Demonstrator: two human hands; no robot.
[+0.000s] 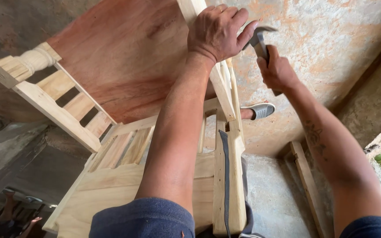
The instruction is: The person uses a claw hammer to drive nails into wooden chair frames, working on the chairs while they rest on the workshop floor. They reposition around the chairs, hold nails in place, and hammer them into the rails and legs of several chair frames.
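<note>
Head view shows a pale wooden frame (pixel 124 176) lying across a reddish board (pixel 124 57) on the concrete floor (pixel 331 39). Its wood looks hard, stiff and probably heavy, so the thick rails are the best place to hold. Left hand (pixel 217 33) is closed over a wooden strip (pixel 222 94). Right hand (pixel 276 70) is wrapped around a hammer (pixel 259 39), just beside it. A grey sandal (pixel 259 110) lies nearby
</note>
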